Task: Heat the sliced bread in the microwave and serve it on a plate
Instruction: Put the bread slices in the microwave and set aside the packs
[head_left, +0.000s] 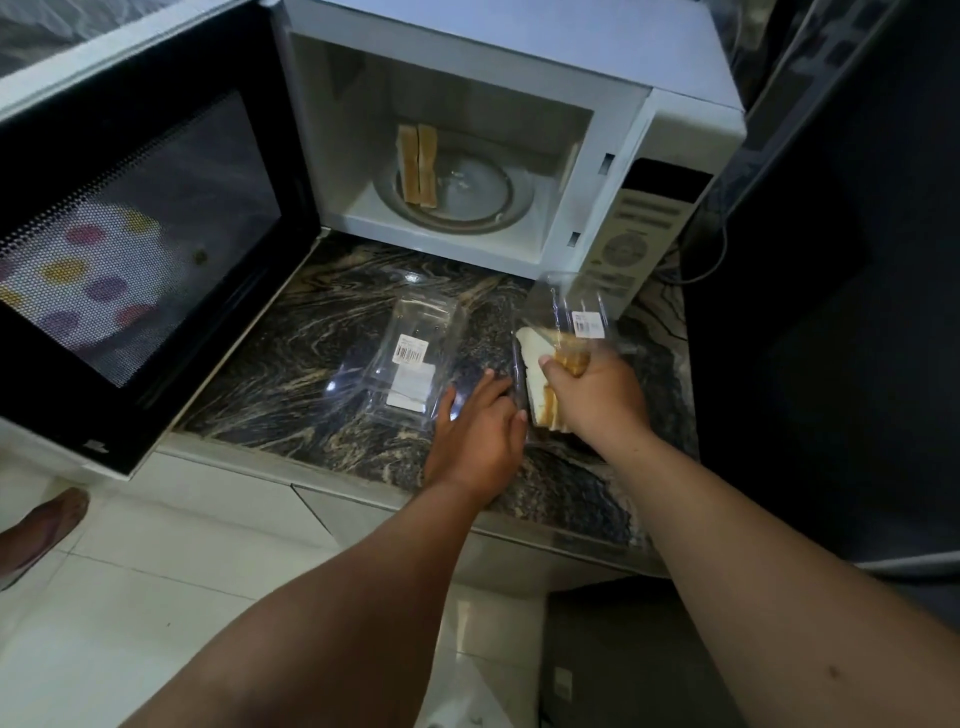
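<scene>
Loading partly done: two bread slices (417, 163) stand on the turntable (467, 195) of the open microwave (519, 67), right hand (597, 395) clenched on more slices (530, 364) in the clear pack (566, 312) near the worktop's (291, 374) right edge, left hand (480, 421) spread flat, steadying it; heating and plating remain.

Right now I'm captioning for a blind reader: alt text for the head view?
The right hand lifts bread slices from a clear container; the left hand steadies it beside an open microwave with two slices inside.
</scene>
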